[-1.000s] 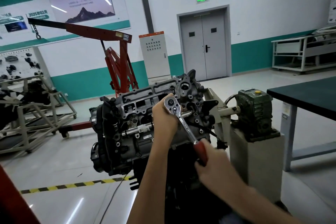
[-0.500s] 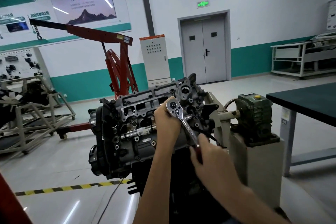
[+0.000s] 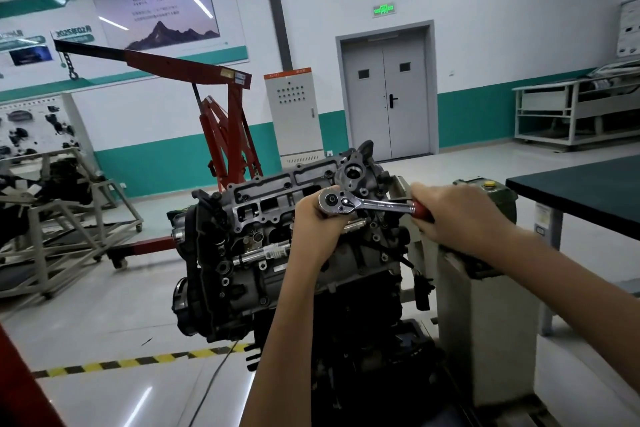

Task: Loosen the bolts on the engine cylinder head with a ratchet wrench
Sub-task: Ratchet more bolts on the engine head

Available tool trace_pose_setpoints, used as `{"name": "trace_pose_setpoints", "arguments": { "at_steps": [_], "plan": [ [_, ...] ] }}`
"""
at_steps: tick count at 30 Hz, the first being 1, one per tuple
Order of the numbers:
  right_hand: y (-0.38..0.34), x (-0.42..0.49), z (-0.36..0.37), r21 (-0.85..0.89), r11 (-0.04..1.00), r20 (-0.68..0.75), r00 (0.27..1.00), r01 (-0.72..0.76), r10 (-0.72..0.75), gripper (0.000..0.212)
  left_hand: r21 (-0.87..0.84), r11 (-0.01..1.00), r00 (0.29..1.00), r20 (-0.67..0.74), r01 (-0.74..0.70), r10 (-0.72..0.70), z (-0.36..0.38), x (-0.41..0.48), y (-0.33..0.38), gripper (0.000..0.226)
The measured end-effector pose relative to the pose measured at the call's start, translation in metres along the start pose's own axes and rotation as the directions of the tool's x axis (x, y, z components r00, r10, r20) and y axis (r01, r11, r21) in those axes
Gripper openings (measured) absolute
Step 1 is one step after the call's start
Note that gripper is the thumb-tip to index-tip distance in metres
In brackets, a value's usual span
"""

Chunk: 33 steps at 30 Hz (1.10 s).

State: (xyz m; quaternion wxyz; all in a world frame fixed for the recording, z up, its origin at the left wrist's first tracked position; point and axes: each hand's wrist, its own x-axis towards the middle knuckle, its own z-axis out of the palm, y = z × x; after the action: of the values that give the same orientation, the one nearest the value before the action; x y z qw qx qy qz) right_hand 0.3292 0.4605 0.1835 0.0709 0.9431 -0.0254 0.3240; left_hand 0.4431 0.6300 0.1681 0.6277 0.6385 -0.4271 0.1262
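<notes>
Engine (image 3: 263, 270) was seen centre view, cylinder head (image 3: 273, 198) on top: heavy, rigid, judged immovable. Ratchet wrench (image 3: 372, 205) was laid level across it, stiff steel, likely slick, best gripped at red handle. Left hand (image 3: 317, 229) was wrapped round ratchet end; right hand (image 3: 457, 215) was curled round handle.
</notes>
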Motion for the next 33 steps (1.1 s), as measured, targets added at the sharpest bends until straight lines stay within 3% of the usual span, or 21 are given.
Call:
{"name": "trace_pose_setpoints", "arguments": {
  "at_steps": [3,5,7,10,12,14,16,19,22,24,28,31,33],
  "plan": [
    [-0.008,-0.006,0.01,0.02,0.995,0.028,0.995,-0.098,0.097,0.014,0.023,0.999,0.998,-0.052,-0.023,0.024,0.001,-0.002,-0.004,0.05],
    [-0.033,-0.03,0.029,0.166,0.969,0.057,0.983,-0.184,0.177,0.014,0.07,0.995,0.985,-0.155,-0.064,0.074,0.008,-0.008,-0.006,0.04],
    [-0.072,-0.052,0.044,0.373,0.878,0.067,0.953,-0.299,0.296,0.018,0.051,0.997,0.968,-0.242,-0.06,0.071,0.02,-0.011,-0.006,0.025],
    [-0.126,-0.061,0.059,0.61,0.711,0.094,0.923,-0.349,0.373,0.015,-0.102,0.995,0.952,-0.304,-0.001,-0.031,0.029,-0.007,-0.004,0.041],
    [-0.136,-0.06,0.061,0.655,0.674,0.106,0.925,-0.342,0.366,0.015,-0.2,0.978,0.955,-0.274,0.059,-0.114,0.024,-0.002,-0.005,0.048],
    [-0.119,-0.059,0.055,0.611,0.718,0.106,0.934,-0.333,0.342,0.024,-0.115,0.99,0.966,-0.236,0.08,-0.105,0.015,-0.001,-0.006,0.045],
    [-0.088,-0.056,0.046,0.502,0.817,0.105,0.958,-0.284,0.268,0.019,0.007,0.999,0.983,-0.181,0.045,-0.043,0.01,-0.002,-0.006,0.042],
    [-0.034,-0.036,0.025,0.258,0.96,0.1,0.991,-0.109,0.085,0.011,0.069,0.998,0.993,-0.117,0.004,0.004,0.007,-0.002,-0.005,0.052],
    [-0.003,-0.005,0.005,0.025,1.0,0.016,1.0,-0.014,0.013,0.011,0.031,0.999,0.996,-0.089,-0.018,0.021,0.004,-0.001,-0.004,0.055],
    [-0.001,0.0,0.005,0.003,0.999,0.006,0.999,-0.054,0.054,0.011,0.024,0.999,0.994,-0.108,-0.03,0.032,0.005,-0.002,-0.005,0.051],
    [-0.05,-0.043,0.035,0.289,0.931,0.032,0.974,-0.224,0.225,0.008,0.093,0.992,0.971,-0.217,-0.084,0.103,0.015,-0.008,-0.01,0.036],
    [-0.112,-0.064,0.049,0.606,0.718,0.082,0.925,-0.341,0.371,0.015,0.047,0.995,0.96,-0.264,-0.087,0.097,0.026,-0.007,-0.01,0.042],
    [-0.14,-0.064,0.058,0.705,0.623,0.102,0.918,-0.338,0.383,0.016,-0.045,0.997,0.963,-0.267,-0.055,0.041,0.026,-0.005,-0.009,0.048]
  ]
}}
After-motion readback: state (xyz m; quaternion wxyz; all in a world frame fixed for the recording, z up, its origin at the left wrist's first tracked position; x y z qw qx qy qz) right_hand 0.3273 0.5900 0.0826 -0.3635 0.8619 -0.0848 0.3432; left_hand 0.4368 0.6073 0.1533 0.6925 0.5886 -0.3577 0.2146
